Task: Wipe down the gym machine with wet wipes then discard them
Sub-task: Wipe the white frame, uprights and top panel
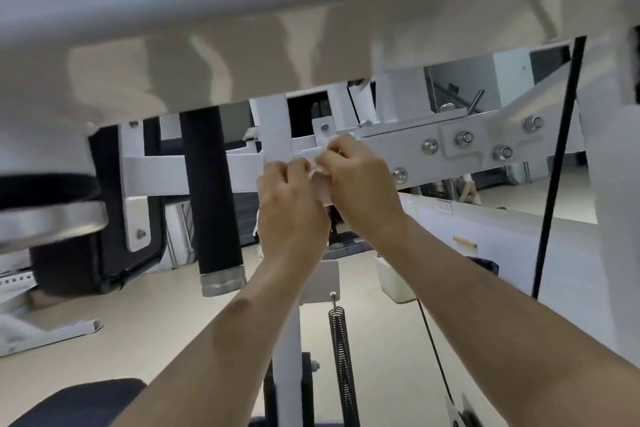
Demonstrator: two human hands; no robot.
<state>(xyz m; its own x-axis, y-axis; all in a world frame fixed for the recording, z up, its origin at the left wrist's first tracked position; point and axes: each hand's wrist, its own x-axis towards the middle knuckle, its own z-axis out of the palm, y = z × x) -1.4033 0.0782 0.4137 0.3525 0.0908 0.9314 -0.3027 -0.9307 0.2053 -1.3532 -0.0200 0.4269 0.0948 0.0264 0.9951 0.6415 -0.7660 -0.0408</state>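
Note:
Both arms reach up and forward to the white gym machine [408, 146]. My left hand [289, 201] and my right hand [356, 184] meet in front of its horizontal white bar, knuckles almost touching. Between their fingertips they pinch a small white wet wipe [320, 185], of which only a folded strip shows; the rest is hidden behind the fingers. The wipe lies close against the bar where an upright white post crosses it. I cannot tell whether it touches the metal.
A wide white beam [242, 10] spans the top of the view, very close. A black padded roller [211, 194] hangs left of the hands. A black cable [557, 163] runs down on the right. Below are a coil spring [341, 357], a dark seat pad [83, 402] and beige floor.

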